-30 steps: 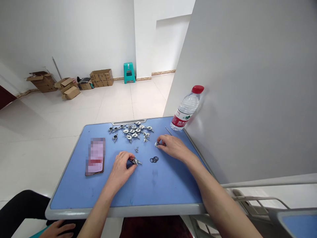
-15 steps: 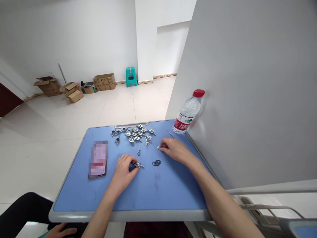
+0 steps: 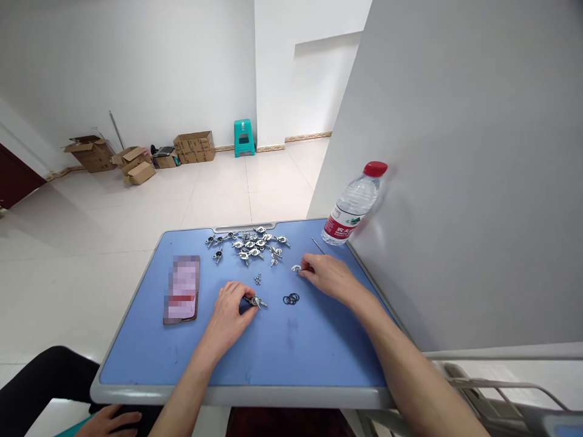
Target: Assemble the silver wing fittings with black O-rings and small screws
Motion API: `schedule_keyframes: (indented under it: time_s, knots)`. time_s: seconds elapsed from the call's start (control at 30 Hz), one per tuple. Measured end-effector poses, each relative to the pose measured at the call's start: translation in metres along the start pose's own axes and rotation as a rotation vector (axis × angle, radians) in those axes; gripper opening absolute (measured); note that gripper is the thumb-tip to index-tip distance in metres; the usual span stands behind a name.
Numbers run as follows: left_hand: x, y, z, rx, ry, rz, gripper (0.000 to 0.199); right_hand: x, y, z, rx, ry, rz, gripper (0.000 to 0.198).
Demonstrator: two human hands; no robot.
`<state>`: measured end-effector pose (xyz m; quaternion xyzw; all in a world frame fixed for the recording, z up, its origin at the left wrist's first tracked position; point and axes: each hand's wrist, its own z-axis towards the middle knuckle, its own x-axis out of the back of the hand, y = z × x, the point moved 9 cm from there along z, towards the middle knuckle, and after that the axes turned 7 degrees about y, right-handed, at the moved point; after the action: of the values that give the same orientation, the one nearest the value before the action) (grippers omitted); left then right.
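My left hand (image 3: 231, 312) is closed on a small metal part (image 3: 257, 301) with a prong sticking out, low over the blue table. To the right, my right hand (image 3: 327, 273) pinches a small silver metal piece (image 3: 296, 268) at the tabletop; its far end is hidden by the fingers. Several black rubber rings (image 3: 291, 298) lie between the hands. A few tiny metal balls (image 3: 257, 279) sit just beyond my left hand. Farther back is a loose pile of similar metal parts (image 3: 255, 244). Behind my right hand lies a thin metal rod (image 3: 317, 245).
A phone (image 3: 183, 288) lies at the table's left. A water bottle (image 3: 354, 206) stands at the back right corner against a grey panel (image 3: 464, 182). At lower left another person's hand (image 3: 109, 422) shows below the table edge (image 3: 150, 394). Cardboard boxes (image 3: 194, 147) and a teal stool (image 3: 244, 138) are by the wall.
The view has shifted slightly. Both hands keep their hold in nearly the same places, and the silver piece shows a little more beyond my right fingertips.
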<state>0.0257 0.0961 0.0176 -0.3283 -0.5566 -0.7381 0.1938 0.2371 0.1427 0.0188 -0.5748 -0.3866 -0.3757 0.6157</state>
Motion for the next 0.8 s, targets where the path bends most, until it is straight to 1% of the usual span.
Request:
schedule_keyframes:
  time_s: [0.23, 0.3, 0.37, 0.47, 0.53, 0.6, 0.7, 0.8]
  knots:
    - [0.0, 0.0, 0.0, -0.01, 0.007, 0.014, 0.011, 0.003, -0.009, -0.004, 0.015, 0.044, 0.154, 0.012]
    - [0.0, 0.0, 0.0, -0.011, 0.006, 0.011, 0.011, 0.001, -0.014, -0.006, 0.01, 0.057, 0.277, 0.014]
    - [0.0, -0.001, 0.0, -0.006, 0.006, 0.008, 0.011, -0.004, -0.021, -0.008, 0.01, 0.046, 0.447, 0.017]
    - [0.0, -0.002, -0.001, -0.008, 0.01, 0.002, 0.013, -0.017, -0.032, -0.011, 0.01, -0.032, 0.624, 0.022]
    - [0.0, -0.001, -0.001, -0.016, 0.01, -0.003, 0.015, -0.023, -0.038, -0.014, 0.02, -0.067, 0.662, 0.023]
    - [0.0, -0.001, -0.001, -0.024, 0.012, -0.012, 0.016, -0.025, -0.041, -0.015, 0.033, -0.079, 0.651, 0.025]
    - [0.0, -0.001, -0.002, -0.027, 0.012, -0.016, 0.018, -0.025, -0.04, -0.015, 0.037, -0.076, 0.606, 0.032]
    - [0.0, -0.001, -0.002, -0.029, 0.012, -0.008, 0.019, -0.022, -0.04, -0.013, 0.046, -0.055, 0.635, 0.034]
